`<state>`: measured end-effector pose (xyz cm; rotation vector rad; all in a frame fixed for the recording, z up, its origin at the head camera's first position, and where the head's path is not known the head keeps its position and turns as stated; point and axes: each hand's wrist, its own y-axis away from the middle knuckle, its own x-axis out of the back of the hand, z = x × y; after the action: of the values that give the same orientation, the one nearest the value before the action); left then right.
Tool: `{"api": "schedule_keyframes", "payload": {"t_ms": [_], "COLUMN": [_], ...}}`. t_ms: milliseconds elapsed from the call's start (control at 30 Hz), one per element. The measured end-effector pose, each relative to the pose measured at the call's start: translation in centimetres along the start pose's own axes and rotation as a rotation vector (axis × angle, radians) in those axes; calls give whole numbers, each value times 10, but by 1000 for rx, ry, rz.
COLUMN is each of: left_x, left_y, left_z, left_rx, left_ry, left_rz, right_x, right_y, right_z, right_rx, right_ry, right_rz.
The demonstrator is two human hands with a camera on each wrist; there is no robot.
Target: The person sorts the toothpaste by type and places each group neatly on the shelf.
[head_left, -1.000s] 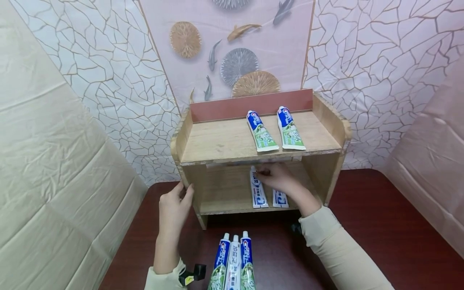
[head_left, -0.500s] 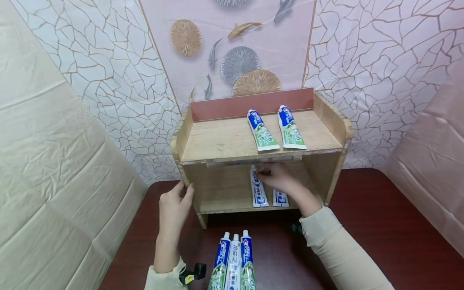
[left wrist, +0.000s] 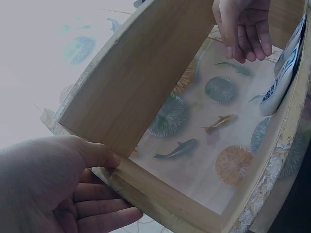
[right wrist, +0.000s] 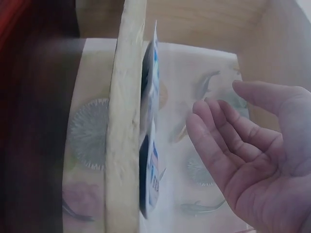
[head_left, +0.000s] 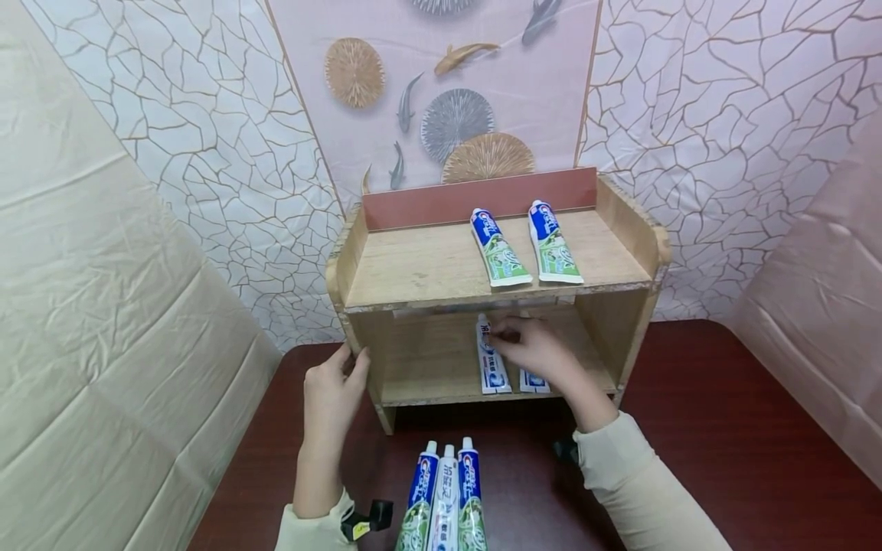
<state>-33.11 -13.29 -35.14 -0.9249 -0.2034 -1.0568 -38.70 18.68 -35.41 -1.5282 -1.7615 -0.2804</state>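
My left hand [head_left: 332, 398] holds the left side panel of a two-tier wooden shelf [head_left: 413, 275]; in the left wrist view the thumb [left wrist: 104, 158] lies on the panel's edge, with the fingers along the outside. Inside the lower tier, my right hand [head_left: 534, 348] hovers above two white-and-blue toothpaste tubes. The left tube [head_left: 492, 371] lies flat, cap toward the back; the right tube [head_left: 534, 382] is partly hidden beneath the hand. In the right wrist view the right hand's fingers [right wrist: 209, 141] are loosely bent, apart from the tubes, with nothing between them.
Two green-and-blue toothpaste tubes, a left one [head_left: 499, 249] and a right one [head_left: 553, 243], lie on the upper tier. Before the shelf, two more green-and-blue tubes flank a white tube [head_left: 446, 497] on the dark red table [head_left: 703, 428]. Patterned cloth hangs behind.
My right hand has drawn back slightly toward me and to the right, away from the left white tube. The left hand and all the tubes stay where they were.
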Motion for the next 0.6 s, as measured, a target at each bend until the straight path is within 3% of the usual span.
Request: {"api": "schedule_keyframes", "payload": {"t_ms": [600], "left_x": [1], "left_y": [0], "left_z": [0], "left_rx": [-19], "left_ry": [0], "left_rz": [4], "right_x": [-12], "right_y": [23], "right_z": [-5], "right_rx": [48], "right_ry": [-99], "right_rz": [28]}}
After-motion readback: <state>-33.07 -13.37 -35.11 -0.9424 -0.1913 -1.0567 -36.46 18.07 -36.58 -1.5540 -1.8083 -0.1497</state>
